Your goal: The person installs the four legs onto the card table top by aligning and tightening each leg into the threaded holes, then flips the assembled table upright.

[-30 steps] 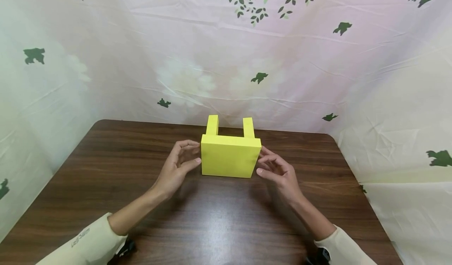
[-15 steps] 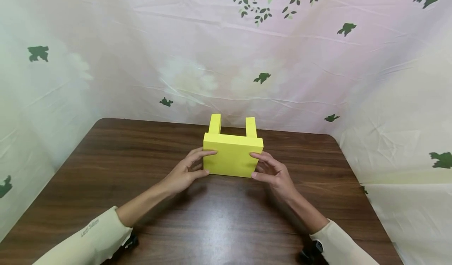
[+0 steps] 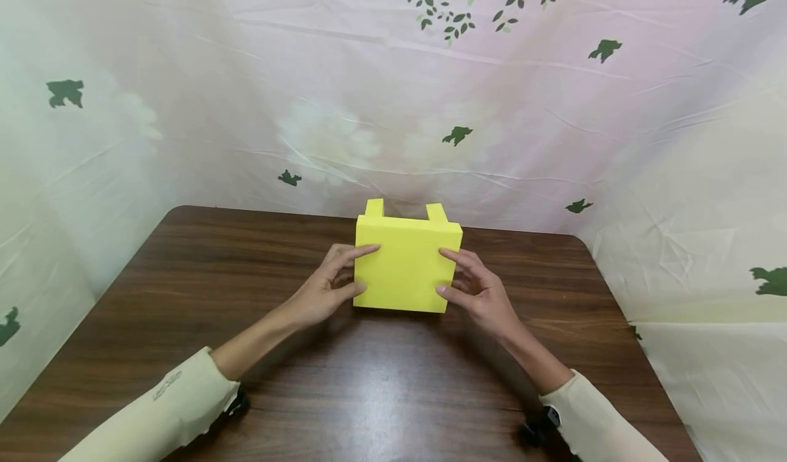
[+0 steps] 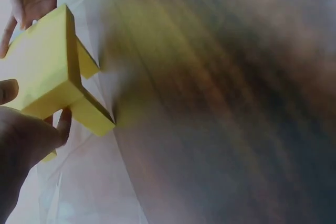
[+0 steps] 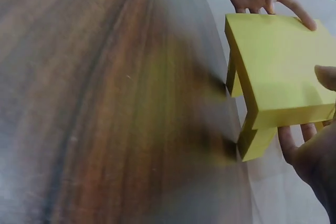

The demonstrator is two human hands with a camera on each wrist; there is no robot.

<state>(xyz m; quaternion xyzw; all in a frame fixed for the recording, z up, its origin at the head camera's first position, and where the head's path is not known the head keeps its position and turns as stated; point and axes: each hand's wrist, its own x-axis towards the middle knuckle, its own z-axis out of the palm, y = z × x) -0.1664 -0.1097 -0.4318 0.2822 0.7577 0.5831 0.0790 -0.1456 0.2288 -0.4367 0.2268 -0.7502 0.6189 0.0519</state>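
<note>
A small yellow table (image 3: pixel 402 270) with a square top and short legs is tilted, its top facing me. Its legs point away toward the back of the wooden table; in the right wrist view the yellow table (image 5: pixel 286 66) shows two legs plainly. My left hand (image 3: pixel 320 290) grips its left side, thumb and index finger on the top and other fingers behind. My right hand (image 3: pixel 487 298) holds the right side the same way. The left wrist view shows the left hand's fingers (image 4: pixel 64 127) under the slab beside a leg.
The brown wooden table (image 3: pixel 246 264) has rounded far corners. A pale fabric backdrop (image 3: pixel 381 106) printed with green birds and leaves hangs behind it and along both sides. Dark wrist devices (image 3: pixel 236 405) sit below the cream sleeves.
Both hands have gone from the sides of the yellow table to gripping it, fingers over its top. Its upper edge has risen, and less of the legs shows behind it.
</note>
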